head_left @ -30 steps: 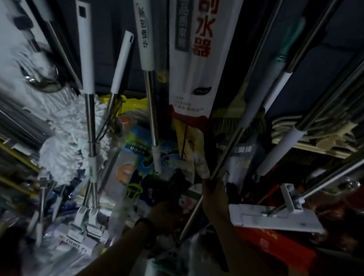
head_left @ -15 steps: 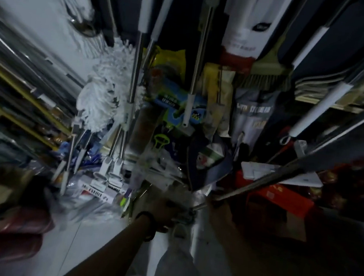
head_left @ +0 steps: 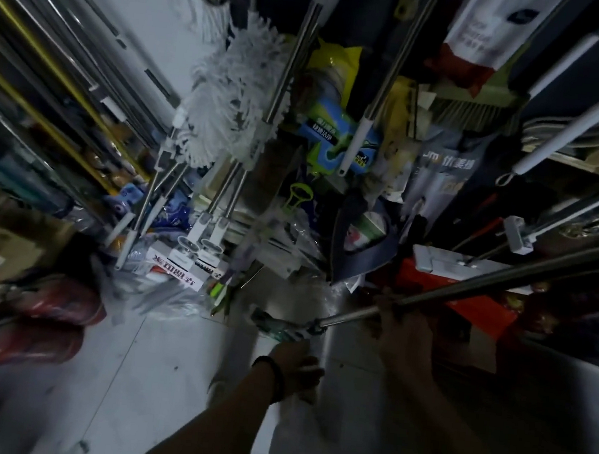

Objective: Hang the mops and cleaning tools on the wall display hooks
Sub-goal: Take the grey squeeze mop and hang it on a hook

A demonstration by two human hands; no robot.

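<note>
My right hand (head_left: 400, 328) grips a long metal mop pole (head_left: 499, 284) that slants from low centre up to the right. The pole's lower end carries a green and white mop head (head_left: 282, 326) just above the floor. My left hand (head_left: 296, 369), with a dark wristband, is right below that head; its fingers are blurred and curled around something white. On the wall ahead hang a white string mop (head_left: 230, 97), several steel-handled mops (head_left: 289, 59) and a green broom (head_left: 477, 105).
Packaged goods and flat mop heads (head_left: 192, 249) pile on the floor against the wall. Steel and yellow poles (head_left: 49, 63) lean at the left. A red box (head_left: 467, 303) and a white flat mop plate (head_left: 445, 262) lie at the right. Pale floor tiles (head_left: 134, 376) spread below.
The view has tipped downward from the wall to the floor. The pole in my right hand has swung from nearly upright to a low slant to the right, and both hands have dropped.
</note>
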